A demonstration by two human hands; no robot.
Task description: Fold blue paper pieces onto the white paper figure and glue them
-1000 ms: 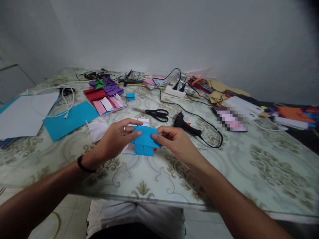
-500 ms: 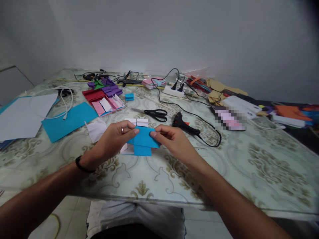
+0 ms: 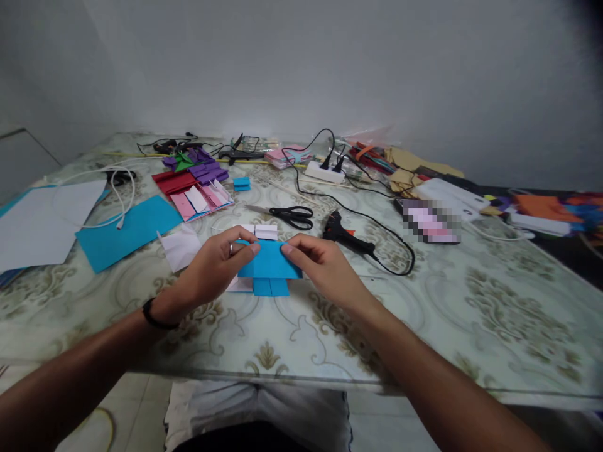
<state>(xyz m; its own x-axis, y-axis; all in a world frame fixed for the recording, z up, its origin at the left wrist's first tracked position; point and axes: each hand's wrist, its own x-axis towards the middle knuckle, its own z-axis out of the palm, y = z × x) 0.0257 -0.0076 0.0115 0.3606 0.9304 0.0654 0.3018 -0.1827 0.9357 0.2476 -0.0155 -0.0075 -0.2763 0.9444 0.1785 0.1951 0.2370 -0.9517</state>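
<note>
Between both hands is a small piece of blue paper (image 3: 269,260), pinched at its two upper sides. My left hand (image 3: 223,257) closes its thumb and fingers on the left side; a ring and a black wristband show on that arm. My right hand (image 3: 323,263) grips the right side the same way. Below the piece, a blue strip (image 3: 271,287) with a line down its middle sticks out toward me. White folded paper (image 3: 267,231) shows just behind the hands, and a pale pink-white flap (image 3: 240,284) peeks out at the lower left.
Black scissors (image 3: 294,216) and a black glue gun (image 3: 348,235) lie just beyond my hands. A power strip (image 3: 325,172) with plugged cords stands behind. Blue sheets (image 3: 129,232), white paper (image 3: 47,220), folded coloured papers (image 3: 200,198) and a phone (image 3: 428,221) are spread around.
The blue piece has tipped slightly and now lies more level between my hands. More of the line on the blue strip beneath shows. Both hands keep their pinch.
</note>
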